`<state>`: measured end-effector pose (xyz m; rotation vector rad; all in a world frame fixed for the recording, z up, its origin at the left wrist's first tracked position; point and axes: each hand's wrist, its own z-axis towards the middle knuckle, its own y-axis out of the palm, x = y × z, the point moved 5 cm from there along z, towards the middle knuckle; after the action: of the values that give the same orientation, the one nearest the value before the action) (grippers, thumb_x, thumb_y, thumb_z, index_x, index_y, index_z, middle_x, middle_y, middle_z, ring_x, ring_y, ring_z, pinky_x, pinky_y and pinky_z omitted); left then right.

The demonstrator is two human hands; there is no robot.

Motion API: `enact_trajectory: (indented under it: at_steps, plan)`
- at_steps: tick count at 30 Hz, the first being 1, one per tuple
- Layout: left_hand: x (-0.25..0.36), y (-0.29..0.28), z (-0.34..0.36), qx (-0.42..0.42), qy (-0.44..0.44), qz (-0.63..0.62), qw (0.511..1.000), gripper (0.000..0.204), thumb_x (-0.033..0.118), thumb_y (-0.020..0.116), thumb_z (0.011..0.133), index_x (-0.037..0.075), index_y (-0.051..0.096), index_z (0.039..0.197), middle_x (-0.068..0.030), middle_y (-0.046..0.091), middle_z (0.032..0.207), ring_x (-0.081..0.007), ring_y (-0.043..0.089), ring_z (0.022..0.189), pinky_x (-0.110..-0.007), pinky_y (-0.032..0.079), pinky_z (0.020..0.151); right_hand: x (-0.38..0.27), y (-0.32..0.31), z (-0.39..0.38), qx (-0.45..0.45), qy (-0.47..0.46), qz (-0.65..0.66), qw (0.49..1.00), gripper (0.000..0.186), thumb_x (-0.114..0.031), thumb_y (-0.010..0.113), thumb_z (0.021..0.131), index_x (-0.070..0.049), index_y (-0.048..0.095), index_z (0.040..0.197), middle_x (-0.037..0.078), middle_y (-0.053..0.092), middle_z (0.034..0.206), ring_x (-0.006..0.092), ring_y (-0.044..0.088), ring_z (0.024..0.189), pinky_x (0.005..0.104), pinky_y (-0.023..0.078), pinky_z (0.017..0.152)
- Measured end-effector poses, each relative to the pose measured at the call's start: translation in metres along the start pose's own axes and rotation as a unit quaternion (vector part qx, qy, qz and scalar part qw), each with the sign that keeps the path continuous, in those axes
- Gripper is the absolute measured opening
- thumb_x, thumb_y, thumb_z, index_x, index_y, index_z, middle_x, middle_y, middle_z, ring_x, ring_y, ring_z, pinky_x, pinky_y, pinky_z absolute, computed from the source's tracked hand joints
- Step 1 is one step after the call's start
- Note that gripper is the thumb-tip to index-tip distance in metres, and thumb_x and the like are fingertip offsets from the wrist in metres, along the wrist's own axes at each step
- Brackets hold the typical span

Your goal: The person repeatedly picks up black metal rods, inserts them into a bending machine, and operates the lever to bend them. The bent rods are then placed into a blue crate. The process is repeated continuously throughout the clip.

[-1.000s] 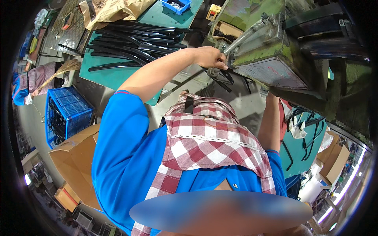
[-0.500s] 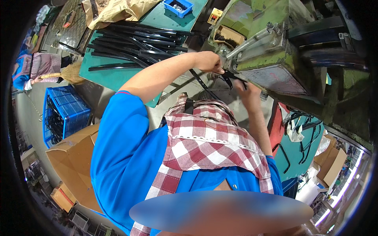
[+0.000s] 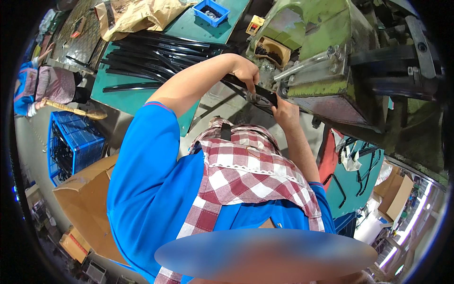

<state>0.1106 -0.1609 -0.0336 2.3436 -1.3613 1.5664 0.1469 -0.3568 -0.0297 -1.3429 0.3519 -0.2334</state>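
Observation:
A long, dark, flat black strip (image 3: 266,94) lies between my hands, just in front of the green machine. My left hand (image 3: 245,72) is bent over it from above, fingers closed down on the strip. Lower and to the right, my right hand (image 3: 286,115) grips the strip's near end with closed fingers. Part of the strip runs back under my left hand and is hidden there. Close beyond both hands is an open box of small dark parts (image 3: 272,51), beside the green machine (image 3: 326,90) with its metal rod.
Several black strips (image 3: 142,59) lie piled on the green table (image 3: 111,90), near brown paper (image 3: 137,19) and a blue tray (image 3: 211,13). A blue crate (image 3: 78,146) and a cardboard box (image 3: 90,194) stand left. Bent black rods (image 3: 362,175) lie right. Another person (image 3: 52,85) holds a broom.
My right hand has moved down and left, and the strip now lies straight between my hands. My left hand has shifted slightly left. The other person and broom have moved.

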Motion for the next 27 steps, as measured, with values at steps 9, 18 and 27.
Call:
enact_trajectory:
  at_steps: [9,18,27]
  plan:
    - [-0.008,-0.075,0.076,0.301,-0.105,0.147,0.936,0.021,0.018,0.059,0.078,0.001,0.070,0.083,-0.0193,0.067,0.089,-0.0313,0.066,0.086,-0.040,0.052,0.074,-0.007,-0.004,-0.017,0.015,0.026,-0.069,0.997,0.039,-0.041,0.062,0.084,-0.012,0.062,0.110,0.017,0.063,0.064,0.0346,0.065,0.061,0.0434,0.052,0.056]
    - [-0.043,-0.079,0.128,0.365,-0.180,0.197,0.892,0.021,0.015,0.053,0.085,0.012,0.073,0.092,-0.0077,0.071,0.095,-0.0237,0.068,0.089,-0.037,0.054,0.072,-0.004,0.015,-0.027,-0.031,0.065,-0.055,0.996,0.040,-0.028,0.064,0.085,-0.008,0.055,0.118,0.012,0.066,0.084,0.0297,0.065,0.077,0.0396,0.051,0.065]
    - [-0.047,-0.078,0.145,0.383,-0.158,0.261,0.872,0.023,0.014,0.055,0.083,0.012,0.074,0.096,-0.0063,0.070,0.100,-0.0237,0.066,0.094,-0.039,0.052,0.073,-0.009,0.003,-0.019,-0.041,0.113,0.023,0.993,0.035,-0.030,0.061,0.089,-0.011,0.051,0.116,0.017,0.066,0.087,0.0358,0.065,0.080,0.0454,0.051,0.063]
